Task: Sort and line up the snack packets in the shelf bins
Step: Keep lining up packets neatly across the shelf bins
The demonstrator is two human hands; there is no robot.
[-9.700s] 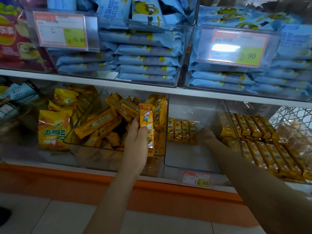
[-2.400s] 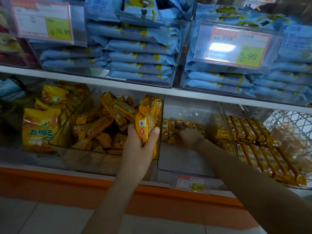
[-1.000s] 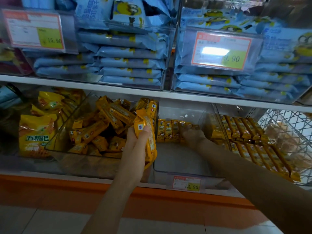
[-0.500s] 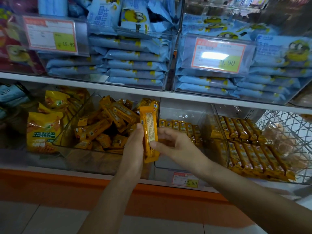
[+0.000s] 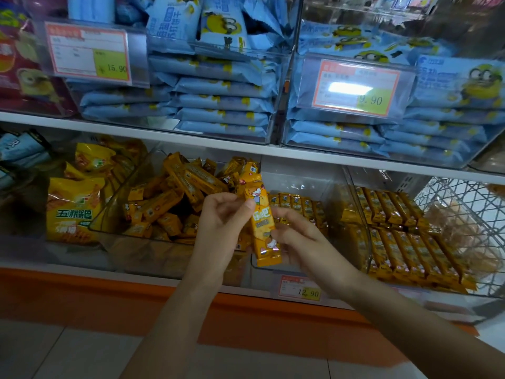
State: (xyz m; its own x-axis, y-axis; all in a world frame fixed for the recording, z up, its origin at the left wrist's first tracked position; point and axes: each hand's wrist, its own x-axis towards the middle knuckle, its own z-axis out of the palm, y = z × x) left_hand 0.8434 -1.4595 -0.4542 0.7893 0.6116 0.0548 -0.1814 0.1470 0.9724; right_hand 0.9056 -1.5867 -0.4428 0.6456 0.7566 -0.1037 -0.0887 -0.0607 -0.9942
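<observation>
A long orange snack packet [image 5: 263, 225] stands upright in front of the lower shelf, held by both hands. My left hand [image 5: 222, 228] pinches its upper part between thumb and fingers. My right hand [image 5: 296, 239] grips its lower half from the right. Behind my left hand a clear bin [image 5: 114, 214] holds a loose jumble of the same orange packets [image 5: 175, 198]. Behind my right hand the middle clear bin [image 5: 297, 176] has a short row of packets [image 5: 297, 203] lined up at its back. A bin on the right holds neat rows of packets [image 5: 396, 228].
The upper shelf carries clear bins of stacked blue packets [image 5: 221, 102] with price tags [image 5: 355, 87]. Yellow bags [image 5: 72, 212] fill the bin at lower left. A wire basket [image 5: 461, 214] sits at far right. A price label [image 5: 299, 287] hangs under the middle bin, above an orange base strip.
My right hand left the lined-up row in the middle bin and came over to the packet that my left hand held. Both hands now hold it, turned face forward.
</observation>
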